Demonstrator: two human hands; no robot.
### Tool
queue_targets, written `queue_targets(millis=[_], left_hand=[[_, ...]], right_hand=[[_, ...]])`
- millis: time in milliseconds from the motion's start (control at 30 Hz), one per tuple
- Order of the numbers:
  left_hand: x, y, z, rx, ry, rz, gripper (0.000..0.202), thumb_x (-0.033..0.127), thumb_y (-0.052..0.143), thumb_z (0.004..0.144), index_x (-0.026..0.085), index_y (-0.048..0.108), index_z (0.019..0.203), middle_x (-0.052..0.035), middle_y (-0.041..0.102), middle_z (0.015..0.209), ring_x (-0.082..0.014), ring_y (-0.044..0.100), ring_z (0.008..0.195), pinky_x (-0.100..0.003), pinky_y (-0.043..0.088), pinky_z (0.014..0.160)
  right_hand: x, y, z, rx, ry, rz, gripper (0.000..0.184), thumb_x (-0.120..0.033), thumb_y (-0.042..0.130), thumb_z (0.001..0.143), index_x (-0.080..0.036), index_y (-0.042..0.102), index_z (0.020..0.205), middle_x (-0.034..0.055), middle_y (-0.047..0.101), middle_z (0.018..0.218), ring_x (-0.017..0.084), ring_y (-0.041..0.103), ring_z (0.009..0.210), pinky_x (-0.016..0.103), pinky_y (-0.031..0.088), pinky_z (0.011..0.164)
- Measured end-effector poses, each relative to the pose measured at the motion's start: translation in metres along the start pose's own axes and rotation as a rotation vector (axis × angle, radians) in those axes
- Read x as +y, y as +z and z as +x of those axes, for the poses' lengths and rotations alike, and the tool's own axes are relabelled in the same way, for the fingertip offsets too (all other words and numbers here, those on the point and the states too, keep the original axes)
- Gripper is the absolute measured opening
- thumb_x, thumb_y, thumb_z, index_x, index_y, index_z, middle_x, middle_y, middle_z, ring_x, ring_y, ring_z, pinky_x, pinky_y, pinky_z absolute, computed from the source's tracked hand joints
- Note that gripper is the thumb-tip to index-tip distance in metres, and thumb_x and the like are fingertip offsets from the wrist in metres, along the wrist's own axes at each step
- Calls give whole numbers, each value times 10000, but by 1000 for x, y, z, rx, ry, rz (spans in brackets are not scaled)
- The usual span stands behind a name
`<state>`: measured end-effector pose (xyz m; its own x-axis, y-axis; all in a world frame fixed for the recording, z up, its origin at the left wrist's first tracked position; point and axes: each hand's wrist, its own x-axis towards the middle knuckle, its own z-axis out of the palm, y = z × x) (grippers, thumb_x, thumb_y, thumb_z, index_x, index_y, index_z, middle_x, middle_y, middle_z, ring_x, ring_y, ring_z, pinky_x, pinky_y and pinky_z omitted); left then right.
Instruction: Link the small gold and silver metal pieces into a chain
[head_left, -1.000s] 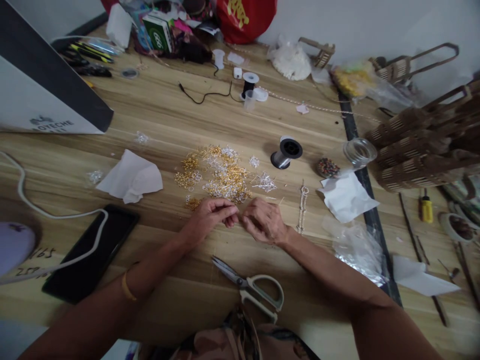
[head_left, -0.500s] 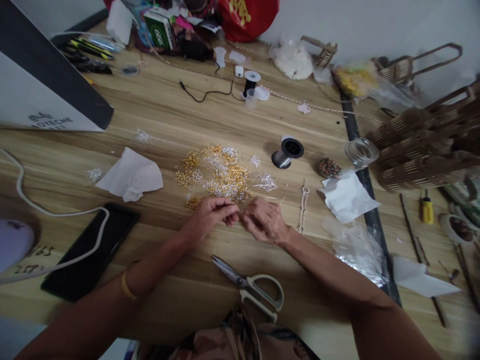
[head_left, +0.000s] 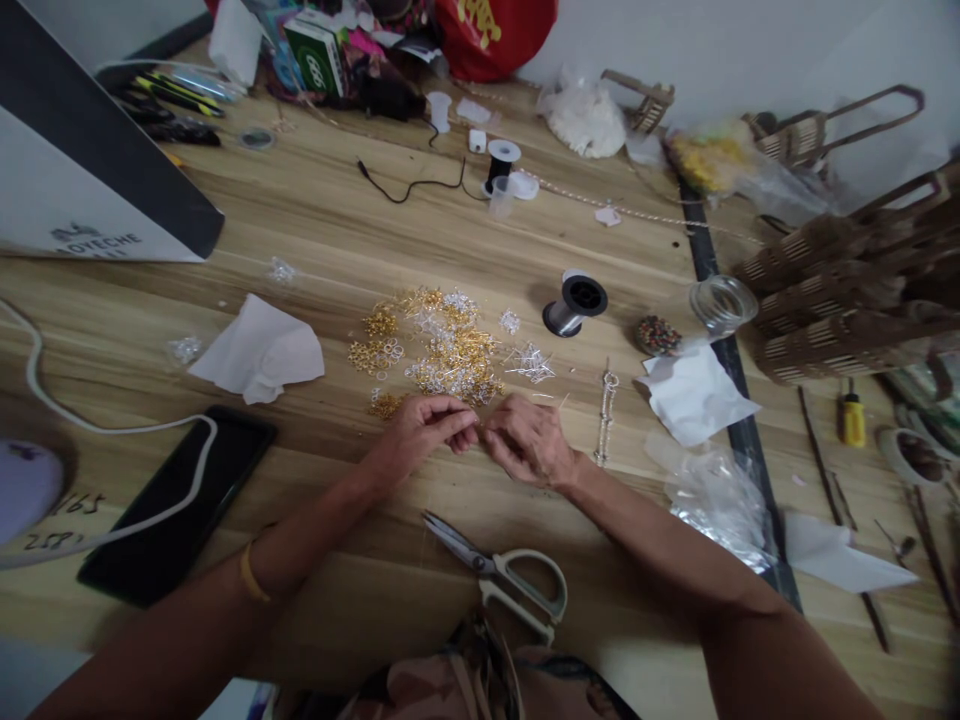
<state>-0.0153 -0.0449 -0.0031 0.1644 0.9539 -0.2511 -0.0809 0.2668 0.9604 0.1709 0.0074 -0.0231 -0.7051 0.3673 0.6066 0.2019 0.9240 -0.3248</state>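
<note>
My left hand (head_left: 429, 432) is closed in a pinch just below a pile of small gold and silver metal pieces (head_left: 457, 355). Close beside it, my right hand (head_left: 531, 440) is closed too, its fingertips facing the left ones across a narrow gap. Whatever the fingers hold is too small to make out. Gold rings (head_left: 367, 355) lie at the pile's left side, and silver pins (head_left: 531, 362) lie at its right. A silver chain (head_left: 604, 415) rests right of my right hand. Below both hands are scissors (head_left: 491, 568) with pale handles.
A spool of silver wire (head_left: 574, 308) stands beyond my right hand. A glass jar (head_left: 720, 305) lies near beads (head_left: 658, 335) at the right. White paper (head_left: 259, 350) and a black phone-like slab (head_left: 180, 500) are on the left, crossed by a white cable (head_left: 202, 460).
My hands stay almost where they were, still pinched close together. The view has shifted very slightly; nothing on the table has visibly moved.
</note>
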Motion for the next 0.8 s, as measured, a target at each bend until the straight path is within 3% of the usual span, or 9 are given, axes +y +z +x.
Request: queue_targets(millis=[800], left_hand=[[0, 1, -1, 32, 6, -59, 192, 314, 675, 740, 123, 662, 736, -1, 632, 619, -95, 549, 566, -226, 469, 585]], right_hand=[[-3, -2, 5, -39, 14, 27, 44, -127, 517, 871, -159, 544, 881, 37, 604, 695, 139, 544, 634, 256, 445, 587]])
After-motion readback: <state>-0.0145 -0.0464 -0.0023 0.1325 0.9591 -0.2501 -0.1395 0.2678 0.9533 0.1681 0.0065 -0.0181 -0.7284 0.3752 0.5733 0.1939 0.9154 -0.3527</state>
